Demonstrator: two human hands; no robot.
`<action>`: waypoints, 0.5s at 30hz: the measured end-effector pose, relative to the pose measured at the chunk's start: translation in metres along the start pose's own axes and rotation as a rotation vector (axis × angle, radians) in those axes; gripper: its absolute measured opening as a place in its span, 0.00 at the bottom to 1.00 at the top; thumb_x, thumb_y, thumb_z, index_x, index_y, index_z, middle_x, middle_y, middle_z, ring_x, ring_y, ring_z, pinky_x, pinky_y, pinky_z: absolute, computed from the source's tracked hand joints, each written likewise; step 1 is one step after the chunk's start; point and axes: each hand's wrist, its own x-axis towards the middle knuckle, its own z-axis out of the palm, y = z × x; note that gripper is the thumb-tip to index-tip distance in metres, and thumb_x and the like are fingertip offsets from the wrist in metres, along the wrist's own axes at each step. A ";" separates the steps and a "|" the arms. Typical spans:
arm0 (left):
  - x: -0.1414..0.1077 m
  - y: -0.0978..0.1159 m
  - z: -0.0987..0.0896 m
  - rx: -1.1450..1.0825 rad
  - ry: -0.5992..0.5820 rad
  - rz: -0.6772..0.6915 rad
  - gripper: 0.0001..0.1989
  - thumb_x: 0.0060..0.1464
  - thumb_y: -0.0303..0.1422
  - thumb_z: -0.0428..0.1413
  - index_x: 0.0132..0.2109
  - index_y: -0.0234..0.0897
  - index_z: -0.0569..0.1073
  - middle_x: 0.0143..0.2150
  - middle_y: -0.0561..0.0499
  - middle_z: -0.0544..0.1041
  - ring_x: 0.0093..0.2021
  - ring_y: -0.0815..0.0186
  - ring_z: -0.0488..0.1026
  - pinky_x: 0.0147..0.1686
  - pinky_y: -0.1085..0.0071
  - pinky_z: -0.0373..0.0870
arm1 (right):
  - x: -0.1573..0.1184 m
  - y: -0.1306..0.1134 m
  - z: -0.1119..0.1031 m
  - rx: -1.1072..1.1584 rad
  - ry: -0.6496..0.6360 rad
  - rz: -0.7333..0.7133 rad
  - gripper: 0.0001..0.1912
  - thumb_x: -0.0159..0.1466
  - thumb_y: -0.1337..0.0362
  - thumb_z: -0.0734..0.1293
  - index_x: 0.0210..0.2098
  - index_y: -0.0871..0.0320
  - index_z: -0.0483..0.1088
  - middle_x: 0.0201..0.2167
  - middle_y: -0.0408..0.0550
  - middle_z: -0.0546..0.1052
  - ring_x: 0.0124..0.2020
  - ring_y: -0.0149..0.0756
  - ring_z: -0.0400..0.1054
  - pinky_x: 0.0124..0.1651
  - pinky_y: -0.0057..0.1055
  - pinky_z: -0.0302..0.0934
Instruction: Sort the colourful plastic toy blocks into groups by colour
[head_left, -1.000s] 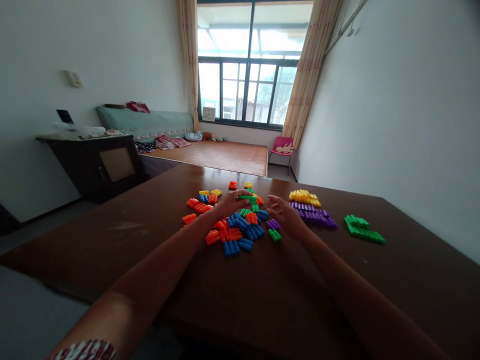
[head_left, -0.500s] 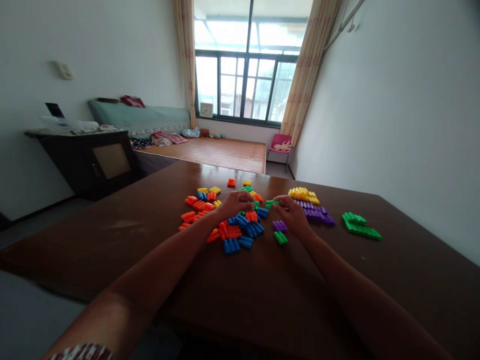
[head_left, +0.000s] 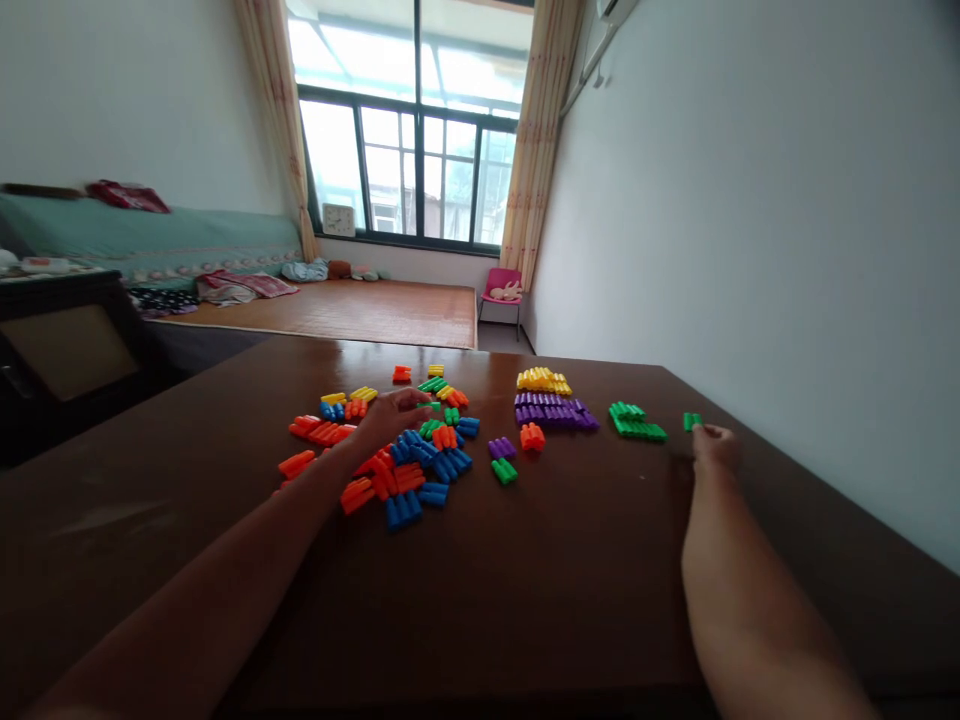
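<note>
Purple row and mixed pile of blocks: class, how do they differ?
The purple row is one colour; the mixed pile is orange, blue, green and yellow. The row is packed tidily; the pile lies scattered. The left hand is over the pile, not the row. Both lie on the table.

Beyond the table [head_left: 525,600] we see a tall window [head_left: 405,150] with curtains [head_left: 534,140], a small clock [head_left: 338,219] on its sill, and a pink chair [head_left: 502,290] in the corner. At left we see a green sofa [head_left: 157,235] and a dark cabinet [head_left: 60,350].
</note>
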 end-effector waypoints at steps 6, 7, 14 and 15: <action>0.000 0.002 -0.004 0.135 0.025 0.054 0.22 0.36 0.44 0.66 0.37 0.35 0.77 0.29 0.53 0.79 0.31 0.64 0.76 0.31 0.70 0.73 | -0.007 -0.009 0.005 -0.159 -0.114 -0.102 0.10 0.52 0.59 0.67 0.29 0.61 0.72 0.25 0.52 0.75 0.27 0.41 0.69 0.34 0.36 0.62; -0.001 0.004 -0.004 0.149 0.036 0.062 0.22 0.36 0.44 0.66 0.37 0.35 0.77 0.30 0.52 0.79 0.32 0.63 0.76 0.32 0.70 0.74 | -0.008 -0.012 0.005 -0.178 -0.126 -0.113 0.10 0.52 0.59 0.67 0.28 0.60 0.72 0.24 0.52 0.75 0.26 0.40 0.68 0.33 0.36 0.61; -0.001 0.000 -0.004 0.135 -0.009 0.029 0.19 0.37 0.43 0.65 0.37 0.36 0.77 0.30 0.52 0.80 0.32 0.63 0.77 0.32 0.70 0.74 | -0.021 -0.025 0.001 -0.179 -0.218 -0.163 0.11 0.50 0.56 0.68 0.22 0.58 0.72 0.18 0.47 0.73 0.22 0.37 0.67 0.29 0.32 0.60; 0.000 -0.002 -0.004 0.143 -0.023 0.035 0.19 0.38 0.42 0.65 0.37 0.37 0.78 0.31 0.52 0.80 0.33 0.63 0.77 0.33 0.70 0.74 | -0.024 -0.027 0.000 -0.202 -0.240 -0.172 0.11 0.50 0.55 0.68 0.22 0.57 0.72 0.18 0.47 0.72 0.23 0.37 0.67 0.29 0.32 0.60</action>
